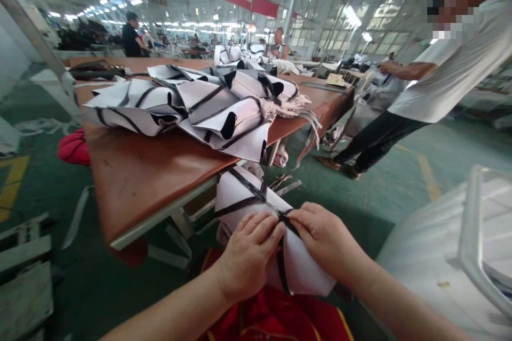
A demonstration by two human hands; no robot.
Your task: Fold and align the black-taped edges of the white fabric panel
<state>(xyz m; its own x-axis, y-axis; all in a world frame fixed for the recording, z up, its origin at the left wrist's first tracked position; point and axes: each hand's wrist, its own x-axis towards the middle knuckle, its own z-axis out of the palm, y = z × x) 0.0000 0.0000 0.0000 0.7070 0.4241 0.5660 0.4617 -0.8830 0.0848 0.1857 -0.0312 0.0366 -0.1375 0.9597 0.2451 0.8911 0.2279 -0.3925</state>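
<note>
A white fabric piece with black straps [240,192] lies over my lap, its far end beside the edge of the brown table [132,176]. My left hand [254,248] rests on it, fingers together and pressed near the spot where the straps cross. Just to the right, my right hand [324,234] pinches the piece at a black strap, thumb and fingers closed. The fingertips of both hands are close to each other. On the table a heap of similar white pieces with black straps [204,98] is piled up, with loose strips hanging off its right side.
At the right stands a person in a light shirt [452,74]. A large white bag [432,245] with a metal frame [472,224] is close on my right. A red bundle [75,146] lies left of the table.
</note>
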